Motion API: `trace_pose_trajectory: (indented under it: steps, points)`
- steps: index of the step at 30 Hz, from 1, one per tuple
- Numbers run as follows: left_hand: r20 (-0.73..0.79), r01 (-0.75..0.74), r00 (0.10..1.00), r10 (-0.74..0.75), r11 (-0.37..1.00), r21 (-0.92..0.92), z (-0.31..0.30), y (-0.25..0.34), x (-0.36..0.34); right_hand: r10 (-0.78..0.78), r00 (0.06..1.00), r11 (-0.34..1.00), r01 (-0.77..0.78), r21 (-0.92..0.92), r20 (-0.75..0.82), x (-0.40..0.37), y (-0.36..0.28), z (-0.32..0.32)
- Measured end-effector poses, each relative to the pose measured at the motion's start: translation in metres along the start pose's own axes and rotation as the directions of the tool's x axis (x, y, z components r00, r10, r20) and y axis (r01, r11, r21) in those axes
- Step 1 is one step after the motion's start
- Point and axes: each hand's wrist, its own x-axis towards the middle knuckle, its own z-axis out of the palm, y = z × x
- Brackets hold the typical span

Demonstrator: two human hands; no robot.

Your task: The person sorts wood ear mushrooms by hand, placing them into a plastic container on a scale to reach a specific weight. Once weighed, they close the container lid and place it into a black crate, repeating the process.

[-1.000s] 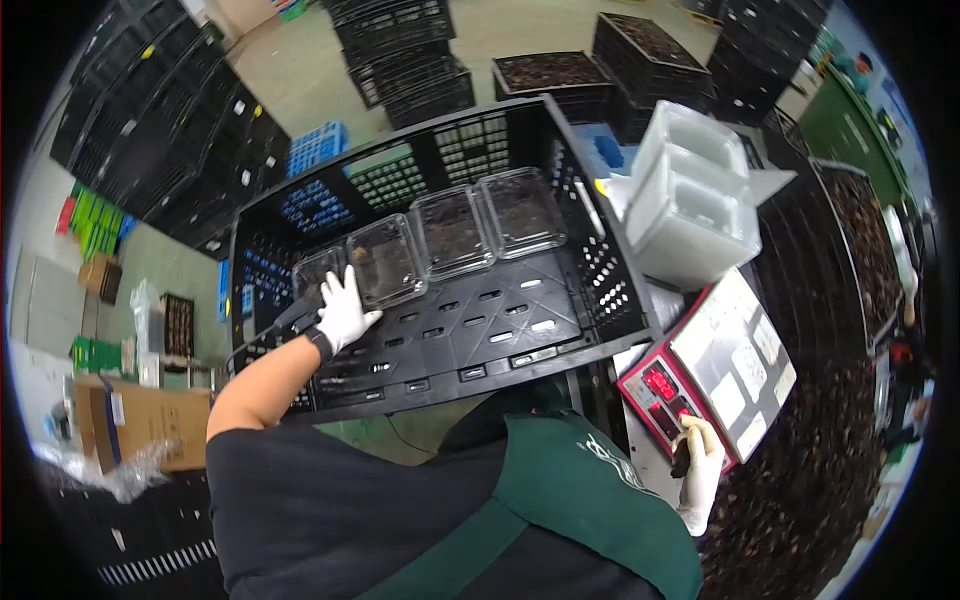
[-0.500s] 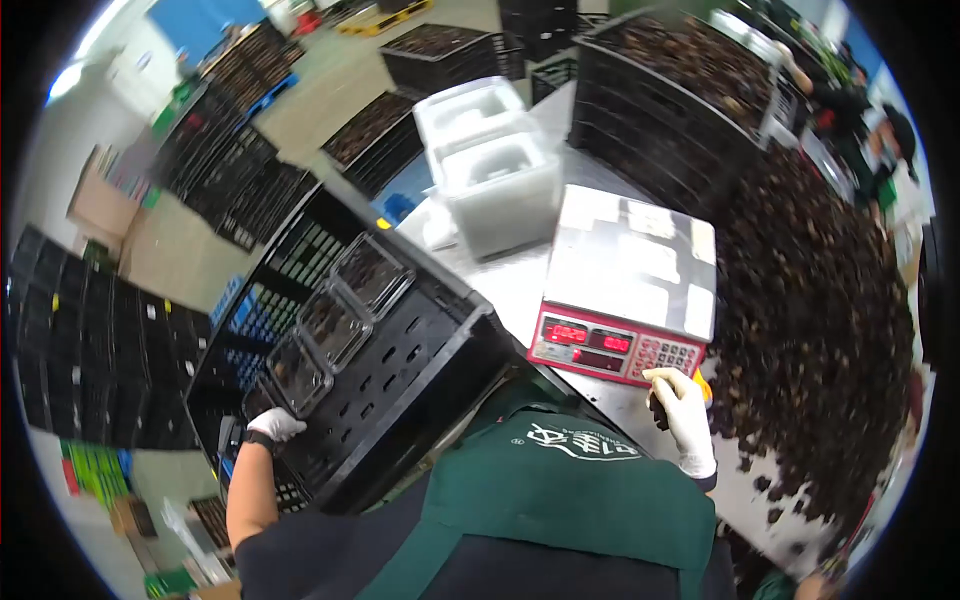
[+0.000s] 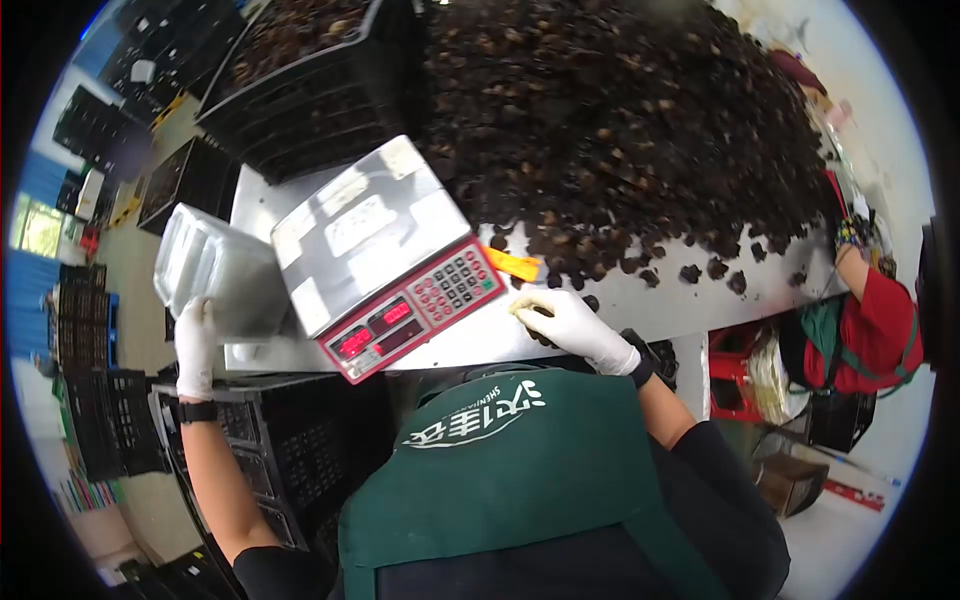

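My left hand (image 3: 197, 340), in a white glove, has its fingers closed on the near edge of a stack of clear plastic tubs (image 3: 235, 275) left of the scale. A red digital scale (image 3: 375, 250) with a bare steel plate and lit red digits stands between my hands. My gloved right hand (image 3: 575, 325) is curled at the table edge, right of the scale; dark bits show under its fingers. Beyond it spreads a large heap of dark brown, mushroom-like pieces (image 3: 620, 140). An orange-yellow object (image 3: 512, 264) lies between the scale and the heap.
A black crate (image 3: 310, 115) full of dark pieces stands behind the scale. Another black crate (image 3: 315, 440) sits below the table's left edge. At the right, a person in red sleeves (image 3: 880, 320) is beside the steel table (image 3: 660, 300).
My view has swung right. My left hand has left the black crate holding small tubs and reached the tub stack. My right hand stays near the scale, still curled.
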Motion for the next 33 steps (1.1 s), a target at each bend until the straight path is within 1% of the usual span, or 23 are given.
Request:
trace_pose_trajectory:
  steps: [1,5,7,9,11,12,13,15,16,17,18,19,20,21,22,23,24,25,26,27,29,30,33]
  points:
    - [-0.060,-0.011,0.998,0.015,0.998,0.065,0.005,-0.006,0.004,0.065,0.997,0.997,-0.063,0.049,-0.039,-0.008,0.008,-0.009]
    - [-0.120,0.056,0.991,-0.064,0.996,-0.069,-0.004,-0.003,0.007,0.291,0.935,0.946,-0.250,0.207,-0.203,-0.042,0.040,-0.040]
    - [-0.182,0.128,0.977,-0.116,0.990,0.056,-0.016,0.008,0.005,0.224,0.894,0.971,-0.173,0.162,-0.388,-0.047,0.057,-0.056]
    - [-0.139,0.153,0.979,-0.146,0.987,0.045,-0.026,0.005,0.008,0.115,0.827,0.993,-0.108,0.045,-0.550,-0.043,0.075,-0.069]
    - [-0.086,0.171,0.980,-0.178,0.982,-0.082,-0.024,-0.034,0.016,0.043,0.775,0.995,-0.088,-0.040,-0.631,-0.032,0.081,-0.078]
    - [-0.214,0.152,0.964,-0.159,0.987,-0.051,-0.032,-0.036,0.016,0.056,0.785,0.985,-0.145,-0.095,-0.618,-0.027,0.079,-0.086]
    - [-0.204,0.219,0.951,-0.232,0.972,-0.083,-0.051,-0.019,0.015,-0.059,0.801,0.960,-0.117,-0.253,-0.595,-0.021,0.076,-0.088]
    - [-0.330,0.166,0.907,-0.261,0.943,-0.289,-0.072,0.004,0.005,-0.277,0.822,0.838,-0.046,-0.543,-0.497,-0.009,0.071,-0.092]
    - [-0.344,0.136,0.911,-0.227,0.954,-0.269,-0.075,0.034,-0.005,-0.281,0.898,0.788,0.015,-0.616,-0.338,-0.004,0.070,-0.096]
    - [-0.357,0.108,0.914,-0.194,0.963,-0.247,-0.076,0.079,-0.019,-0.347,0.910,0.715,0.100,-0.691,-0.227,0.004,0.080,-0.096]
    - [-0.370,0.080,0.915,-0.161,0.971,-0.224,-0.075,0.115,-0.032,-0.355,0.916,0.673,0.111,-0.731,-0.188,0.007,0.080,-0.092]
    - [-0.304,-0.021,0.952,-0.032,0.985,-0.172,-0.067,0.134,-0.043,-0.361,0.920,0.629,0.123,-0.767,-0.149,0.010,0.080,-0.087]
    - [-0.242,-0.048,0.970,0.003,0.982,-0.181,-0.056,0.173,-0.052,-0.361,0.928,0.622,0.166,-0.765,-0.092,0.016,0.080,-0.089]
    - [-0.212,-0.158,0.968,0.136,0.983,-0.093,-0.042,0.198,-0.058,-0.372,0.927,0.604,0.206,-0.770,-0.045,0.023,0.076,-0.091]
    - [-0.167,-0.178,0.972,0.165,0.982,-0.064,-0.028,0.221,-0.061,-0.383,0.924,0.586,0.244,-0.773,0.001,0.030,0.071,-0.091]
    - [-0.198,-0.224,0.957,0.211,0.973,-0.045,-0.010,0.241,-0.062,-0.393,0.918,0.567,0.282,-0.774,0.046,0.038,0.067,-0.091]
    - [-0.179,-0.191,0.966,0.187,0.982,-0.006,0.010,0.251,-0.063,-0.354,0.928,0.515,0.296,-0.804,0.115,0.047,0.067,-0.089]
    - [-0.162,-0.175,0.973,0.166,0.983,-0.046,0.030,0.257,-0.061,-0.342,0.924,0.495,0.331,-0.803,0.170,0.055,0.070,-0.088]
    - [-0.033,-0.108,0.994,0.106,0.993,-0.045,0.041,0.269,-0.058,-0.349,0.920,0.481,0.337,-0.809,0.176,0.056,0.071,-0.087]
    - [0.058,0.021,0.998,-0.013,0.991,-0.131,0.060,0.271,-0.057,-0.356,0.917,0.467,0.340,-0.816,0.178,0.056,0.073,-0.088]
    - [-0.041,-0.109,0.993,0.107,0.992,-0.063,0.078,0.283,-0.059,-0.400,0.906,0.516,0.347,-0.783,0.138,0.052,0.093,-0.086]
    - [-0.030,-0.078,0.997,0.076,0.994,-0.080,0.081,0.288,-0.063,-0.494,0.866,0.497,0.353,-0.793,0.076,0.048,0.097,-0.086]
    - [-0.202,-0.108,0.975,0.090,0.991,-0.080,0.090,0.298,-0.076,-0.531,0.847,0.534,0.365,-0.762,0.033,0.054,0.106,-0.090]
